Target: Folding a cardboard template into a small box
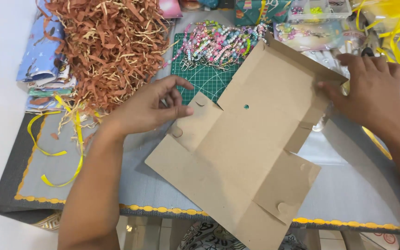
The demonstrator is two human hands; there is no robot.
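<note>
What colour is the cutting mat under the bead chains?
The cutting mat is green with a fine white grid, seen in the head view.
</note>
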